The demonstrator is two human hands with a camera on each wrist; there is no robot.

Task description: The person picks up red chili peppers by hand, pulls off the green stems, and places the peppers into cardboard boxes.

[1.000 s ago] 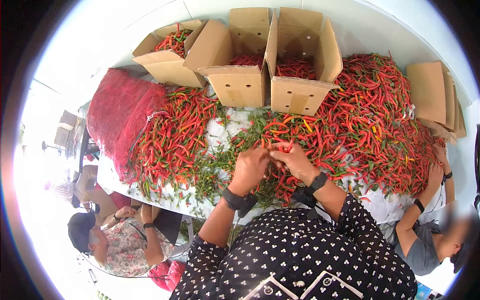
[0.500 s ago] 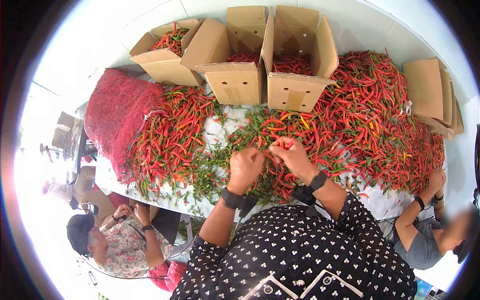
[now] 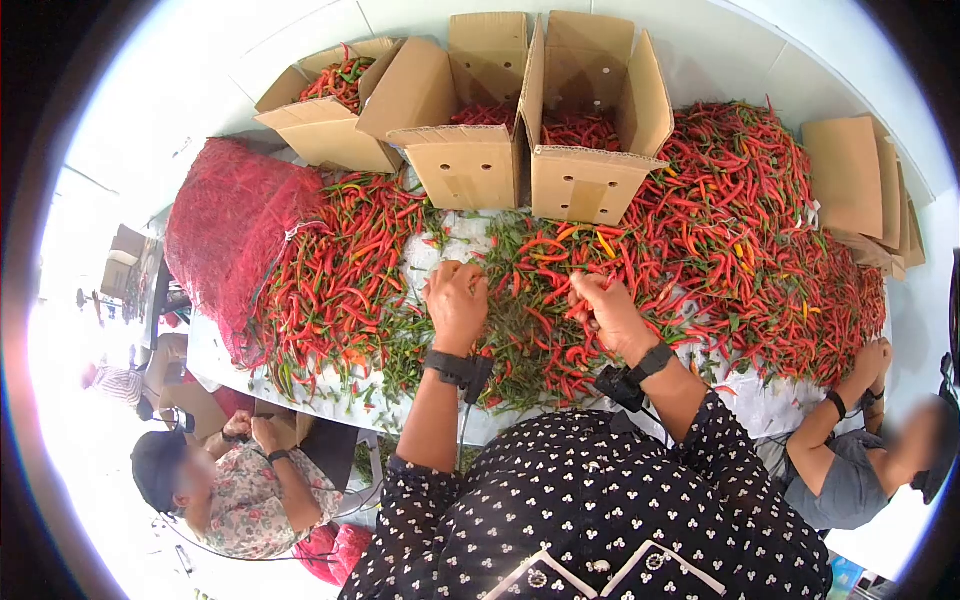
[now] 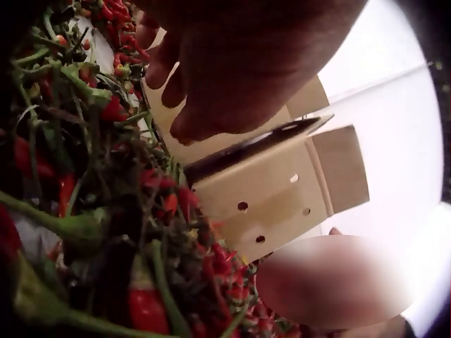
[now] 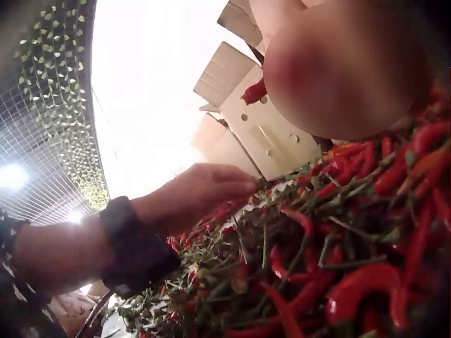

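My left hand [image 3: 457,307] hangs over the green stems [image 3: 410,340] left of centre, its fingers loosely bent. In the left wrist view that hand [image 4: 239,70] shows separate bent fingers, with nothing visible between them. Red chilies [image 3: 565,360] lie mixed with stems below my hands. To the right, apart from the left, my right hand [image 3: 615,318] is curled above the pile. A red chili [image 5: 254,92] sticks out of the right hand [image 5: 338,70] in the right wrist view, where blur covers much of the hand.
Open cardboard boxes [image 3: 585,185] with chilies inside stand along the back. A red mesh sack [image 3: 235,220] lies at the left, and a large chili heap [image 3: 740,230] spreads rightward. Folded cardboard [image 3: 845,180] leans at far right. People sit at both sides [image 3: 245,500] [image 3: 840,485].
My hands, close together before, have moved apart: the left went left and away from me, the right slightly right. The view has shifted a little.
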